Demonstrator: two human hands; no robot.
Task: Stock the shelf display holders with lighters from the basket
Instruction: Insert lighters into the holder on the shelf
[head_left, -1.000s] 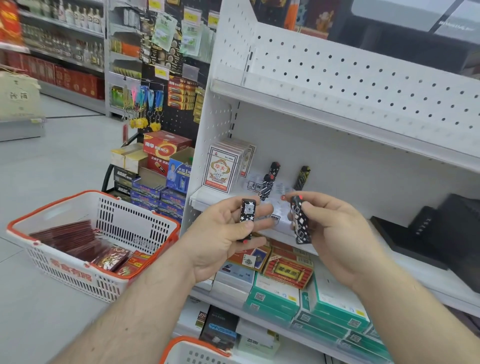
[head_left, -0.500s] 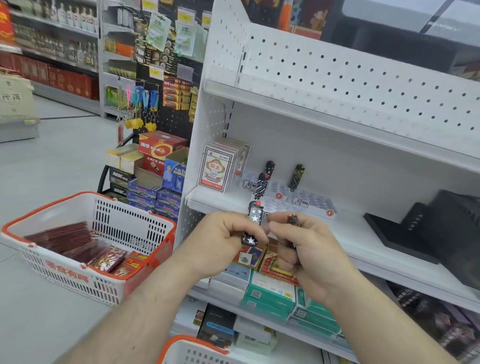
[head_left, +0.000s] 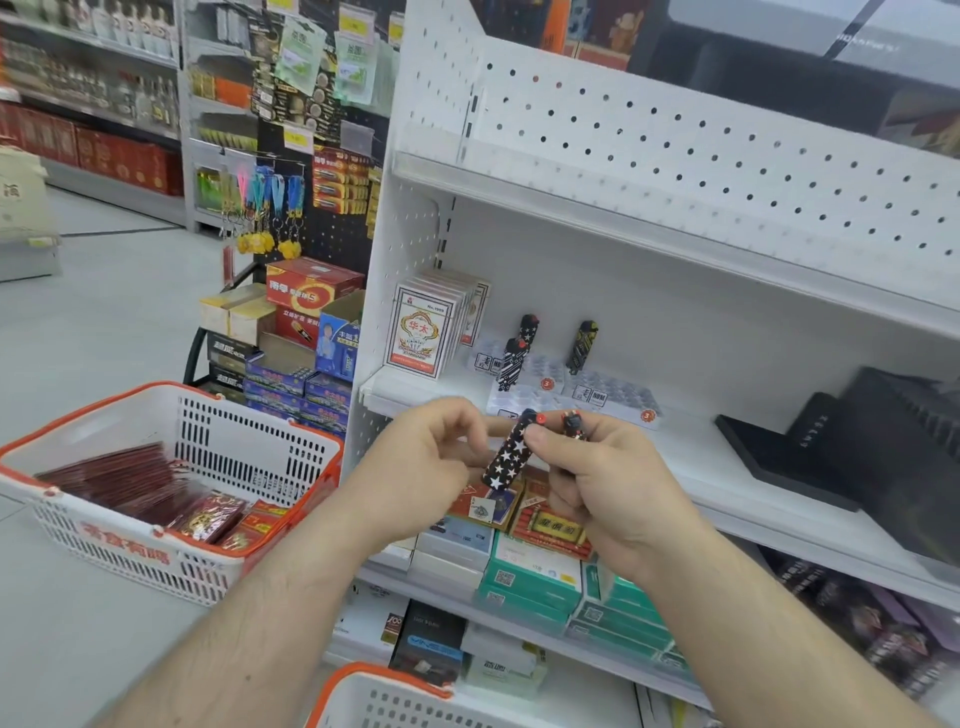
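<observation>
We find ourselves in a retail shop, in a sales aisle. We note a white pegboard-backed shelf unit (head_left: 675, 171) stocked with boxed playing cards (head_left: 421, 332), a clear display holder (head_left: 582, 400) bearing round price stickers, and stacked cartons on the tier below. We record hanging keychains (head_left: 270, 208) and carded goods on a black peg panel, bottles on distant shelving, and an orange-rimmed shopping basket (head_left: 171, 566) on the floor.

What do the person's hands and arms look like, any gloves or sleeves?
Both hands are bare: no gloves, rings, watch or wristband show on the left hand or the right hand. Both forearms are uncovered right down to the frame's lower edge, with some hair; no sleeve shows.
</observation>
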